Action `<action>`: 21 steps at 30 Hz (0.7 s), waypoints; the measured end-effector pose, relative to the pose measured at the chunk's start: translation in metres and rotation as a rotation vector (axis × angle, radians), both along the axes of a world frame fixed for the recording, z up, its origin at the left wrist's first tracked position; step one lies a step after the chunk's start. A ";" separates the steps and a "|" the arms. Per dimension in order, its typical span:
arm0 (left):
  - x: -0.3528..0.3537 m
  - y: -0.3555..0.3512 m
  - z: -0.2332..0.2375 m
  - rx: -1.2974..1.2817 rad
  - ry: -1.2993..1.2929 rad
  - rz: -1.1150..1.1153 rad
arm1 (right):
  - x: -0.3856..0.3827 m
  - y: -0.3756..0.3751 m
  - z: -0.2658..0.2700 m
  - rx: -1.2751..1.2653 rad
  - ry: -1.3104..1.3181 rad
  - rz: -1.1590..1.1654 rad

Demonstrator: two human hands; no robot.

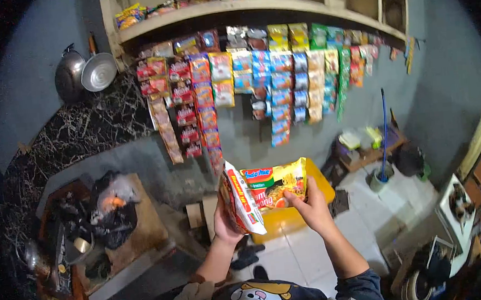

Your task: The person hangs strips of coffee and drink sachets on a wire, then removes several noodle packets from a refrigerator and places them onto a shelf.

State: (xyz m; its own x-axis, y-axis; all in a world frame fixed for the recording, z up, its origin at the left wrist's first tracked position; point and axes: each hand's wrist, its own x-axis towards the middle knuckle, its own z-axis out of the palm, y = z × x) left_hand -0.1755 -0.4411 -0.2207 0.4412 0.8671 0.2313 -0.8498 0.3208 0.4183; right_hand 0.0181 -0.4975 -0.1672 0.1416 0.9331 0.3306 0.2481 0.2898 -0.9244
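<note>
My left hand is closed around the edge of an instant noodle packet, white and red, which stands tilted with its narrow side toward me. A yellow and green instant noodle packet with a picture of noodles on its front is in my right hand, the thumb pressed on the front and the fingers behind it. The two packets meet at chest height and their edges overlap. Part of the yellow packet is hidden behind the white and red one.
Strips of sachets hang on the wall beneath a wooden shelf. A yellow tub stands below my hands. At left, a black plastic bag lies on a worktop. A bucket holding a blue stick is at right.
</note>
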 end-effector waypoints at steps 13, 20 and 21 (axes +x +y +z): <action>0.001 0.176 0.230 0.642 -0.050 0.368 | 0.000 0.220 0.236 0.886 -0.530 -0.012; -0.023 0.232 0.397 0.910 0.207 0.665 | -0.053 0.319 0.360 1.209 -0.383 -0.293; -0.029 0.246 0.412 0.939 0.256 0.653 | -0.061 0.340 0.371 1.161 -0.348 -0.281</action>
